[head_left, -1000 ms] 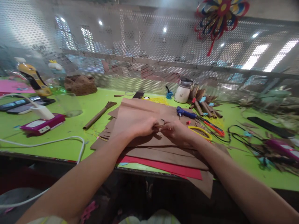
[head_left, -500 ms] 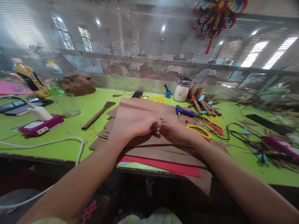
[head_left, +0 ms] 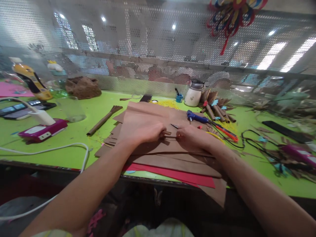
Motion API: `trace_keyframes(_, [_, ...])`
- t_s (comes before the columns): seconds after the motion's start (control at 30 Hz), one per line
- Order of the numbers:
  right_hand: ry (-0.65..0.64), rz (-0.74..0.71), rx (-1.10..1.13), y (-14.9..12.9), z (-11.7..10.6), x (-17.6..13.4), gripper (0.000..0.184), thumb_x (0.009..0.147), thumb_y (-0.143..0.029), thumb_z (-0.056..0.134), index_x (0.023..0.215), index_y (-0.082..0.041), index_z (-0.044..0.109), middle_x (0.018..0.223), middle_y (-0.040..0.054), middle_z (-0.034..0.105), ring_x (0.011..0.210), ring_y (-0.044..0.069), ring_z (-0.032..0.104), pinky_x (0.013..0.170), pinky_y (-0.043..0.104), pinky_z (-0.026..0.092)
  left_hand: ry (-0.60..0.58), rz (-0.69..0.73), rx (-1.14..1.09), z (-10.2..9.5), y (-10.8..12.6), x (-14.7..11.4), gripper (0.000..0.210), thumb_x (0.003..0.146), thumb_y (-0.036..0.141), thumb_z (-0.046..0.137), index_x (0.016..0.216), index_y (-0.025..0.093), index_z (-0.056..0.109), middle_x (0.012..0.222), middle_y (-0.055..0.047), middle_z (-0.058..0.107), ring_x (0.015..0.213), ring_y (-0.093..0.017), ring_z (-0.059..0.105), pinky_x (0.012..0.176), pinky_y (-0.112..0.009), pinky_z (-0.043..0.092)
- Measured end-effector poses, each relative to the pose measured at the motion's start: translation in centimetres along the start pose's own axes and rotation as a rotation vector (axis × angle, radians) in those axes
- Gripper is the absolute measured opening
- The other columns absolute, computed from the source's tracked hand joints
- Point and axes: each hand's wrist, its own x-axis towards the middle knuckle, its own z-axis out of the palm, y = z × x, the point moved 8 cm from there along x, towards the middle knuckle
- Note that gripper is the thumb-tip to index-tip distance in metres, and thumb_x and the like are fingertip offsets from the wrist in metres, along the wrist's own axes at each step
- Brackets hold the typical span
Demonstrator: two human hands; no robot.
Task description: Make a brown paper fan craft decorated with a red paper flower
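My left hand [head_left: 155,131] is closed in a pinch on a small strip of brown paper [head_left: 167,133]. Facing it, the fingers of my right hand [head_left: 189,135] pinch the thin far end of that strip. A dark pointed tip [head_left: 174,126] sticks out just above my right fingers; whether the hand holds it is hidden. Beneath both hands lies a stack of brown paper sheets [head_left: 148,115], with red paper [head_left: 192,176] showing under its front edge. Beside my right wrist a yellow loop handle [head_left: 217,136] is partly covered.
A blue glue gun [head_left: 195,116] and an orange cutter [head_left: 225,132] lie right of the stack. Brown paper rolls [head_left: 218,110] and a white jar [head_left: 193,95] stand behind. Left are a paper roll [head_left: 103,121], a clear cup [head_left: 71,110] and a purple power strip [head_left: 43,131].
My right hand has moved right, away from my left, and more of the strip shows between them. My right hand and wrist now cover more of the yellow handle.
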Motion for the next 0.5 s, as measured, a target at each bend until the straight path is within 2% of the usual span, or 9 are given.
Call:
trace_keyframes(0.23, [-0.019,0.049,-0.058,0.0,-0.1,-0.2,0.024,0.078,-0.018,0.042,0.074,-0.016,0.066,0.077,0.009,0.066,0.064,0.017,0.056,0.054,0.026,0.03,-0.024,-0.038,0.041,0.2,-0.5,-0.1,0.024,0.079,0.03,0.045,0.073,0.015,0.063,0.07,-0.008,0.062,0.058,-0.016,0.049,0.052,-0.026,0.026])
trace_keyframes(0.5, [0.06,0.029,-0.125,-0.7,-0.9,-0.2,0.02,0.079,-0.02,0.045,0.073,-0.015,0.064,0.08,0.0104,0.063,0.071,0.018,0.055,0.058,0.027,0.031,-0.022,-0.076,-0.001,0.7,-1.2,-0.2,0.02,0.076,0.029,0.047,0.081,0.016,0.063,0.078,-0.008,0.065,0.062,-0.016,0.052,0.054,-0.026,0.03])
